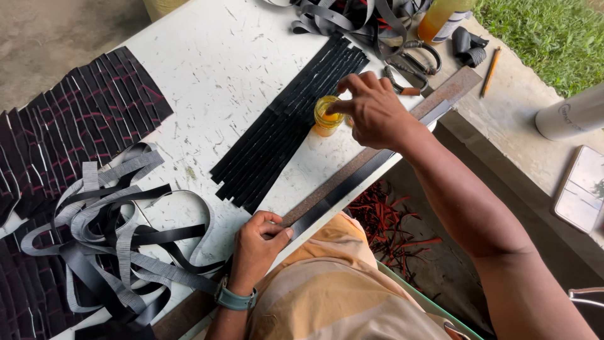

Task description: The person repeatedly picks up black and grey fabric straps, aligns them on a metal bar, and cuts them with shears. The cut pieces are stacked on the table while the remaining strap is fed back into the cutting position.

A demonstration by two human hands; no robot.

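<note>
A: Head view, looking down. Nearest?
B: Left hand (257, 239), watch on wrist, fingers curled, thumb and fingertips pinching down on end of long black strap (352, 182) lying along near edge of white table (214, 69). Strap runs just beside a flat rusty bar (377, 148), parallel to it.
A: Left of that hand?
B: Loose tangle of grey and black straps (113, 220). Beyond it, sheet of black strips with red stitching (75, 119), laid flat at table's left edge.
A: Right hand?
B: Right hand (371, 110), further out, fingers bunched, index fingertip dipped at mouth of small yellow jar (326, 116). Gripping anything? Cannot tell, only touching the jar's rim.
A: Jar location?
B: Upright on table, touching right edge of a row of flat black strips (289, 123) laid side by side diagonally.
A: Far end?
B: Scissors (409, 60), more straps heaped, orange bottle (440, 16), pencil (491, 70). Off table right: phone (582, 189), white cylinder (569, 114), grass. Below table, red scraps (384, 220).
</note>
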